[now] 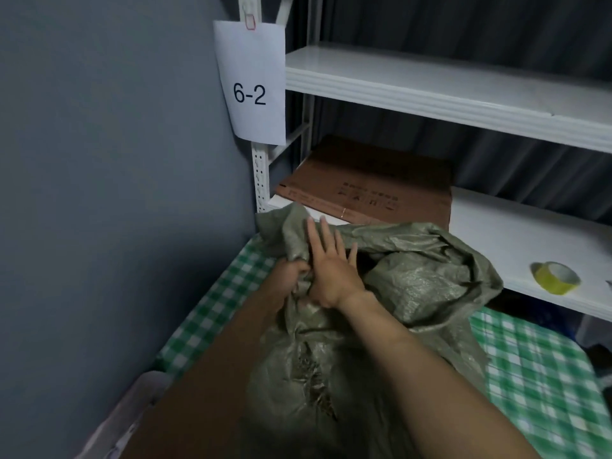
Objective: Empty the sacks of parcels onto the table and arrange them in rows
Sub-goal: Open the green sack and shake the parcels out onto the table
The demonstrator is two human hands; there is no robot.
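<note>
A grey-green woven sack (414, 276) lies bulging on the table with the green-and-white checked cloth (212, 306). Its mouth faces away from me and gapes dark beside my right hand. My left hand (291, 273) grips a bunch of the sack's fabric near the mouth. My right hand (331, 263) lies flat on the sack with its fingers spread and straight, just right of the left hand. No parcels show; the sack hides its contents.
A white shelf unit (430, 91) stands behind the table, with a "6-2" paper sign (251, 84) on its post. A flat brown cardboard sheet (371, 183) and a yellow tape roll (556, 276) lie on the lower shelf. A grey wall closes the left side.
</note>
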